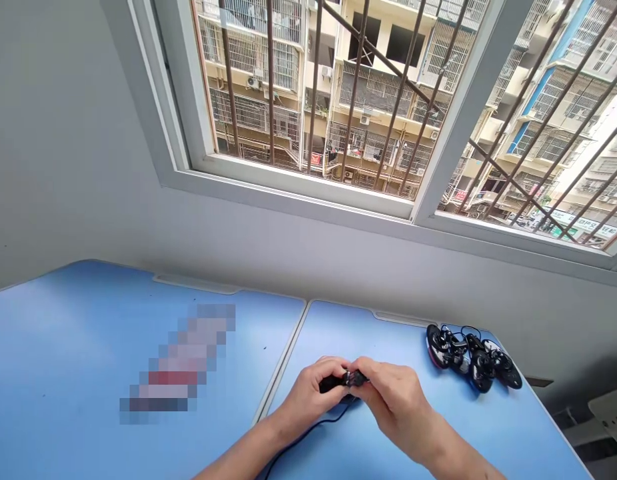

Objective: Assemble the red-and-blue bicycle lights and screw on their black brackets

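Note:
Both my left hand and my right hand hold a small black plastic device in front of me, their fingers closed around it and partly hiding it. A thin black cable runs from under my hands toward the bottom edge of the view. To the right of my right hand lies a heap of black wired controller-like devices, not touching either hand. My hands rest over a blue table.
A second blue table adjoins on the left, with a seam between them. On it lies a pixelated, unreadable patch. Behind the tables stand a grey wall and a barred window. The right table edge drops away near the lower right.

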The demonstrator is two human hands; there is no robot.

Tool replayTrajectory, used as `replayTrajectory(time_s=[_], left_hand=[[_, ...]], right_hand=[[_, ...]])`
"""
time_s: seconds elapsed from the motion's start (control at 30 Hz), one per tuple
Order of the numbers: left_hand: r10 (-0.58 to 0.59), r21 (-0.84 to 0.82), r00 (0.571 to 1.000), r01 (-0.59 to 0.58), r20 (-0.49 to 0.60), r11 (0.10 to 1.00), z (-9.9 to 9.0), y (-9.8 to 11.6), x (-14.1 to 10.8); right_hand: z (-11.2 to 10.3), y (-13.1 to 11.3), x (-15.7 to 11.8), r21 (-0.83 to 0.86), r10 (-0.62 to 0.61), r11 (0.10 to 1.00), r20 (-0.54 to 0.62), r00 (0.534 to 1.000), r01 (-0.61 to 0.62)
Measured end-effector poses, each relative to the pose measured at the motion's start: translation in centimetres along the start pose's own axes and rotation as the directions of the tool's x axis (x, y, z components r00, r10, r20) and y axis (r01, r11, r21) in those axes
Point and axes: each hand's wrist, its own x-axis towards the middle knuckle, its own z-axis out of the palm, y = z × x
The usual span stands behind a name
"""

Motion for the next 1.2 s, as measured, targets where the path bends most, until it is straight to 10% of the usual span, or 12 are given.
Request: replayTrajectory(time_s=[0.57,0.73,0.87,1.03,1.2], left_hand=[[-0.01,0.058,1.0,0.01,-0.008,0.998,0.1,-0.1,0.1],[-0.016,0.152,1.0,0.014,0.017,0.988,-0.5,0.0,0.0],[0.048,0.262,0.999,-0.052,0.023,0.964,-1.2,-3.1,0.2],[0.088,0.313,0.996,-0.088,0.014,0.946,-1.0,-5.3,0.2],[0.093,0.361,0.995,-0.076,-0.029,0.929,-0.8,-3.3,-0.1]], right_hand=[[-2.6,-0.8,0.0,0.105,0.073,0.993,-0.256,0.964,-0.047],[-4.8,-0.6,-1.1,0.499,0.477,0.818,-0.31,0.823,-0.286],[-3.6,1.2,-3.5,0.724,0.732,0.51,-0.08,0.677,-0.465],[-1.5,3.5,-7.3,0.762,0.867,0.268,0.075,0.492,-0.589],[-1.0,4.4,-9.8,0.752,0.892,0.241,0.079,0.446,-0.614]])
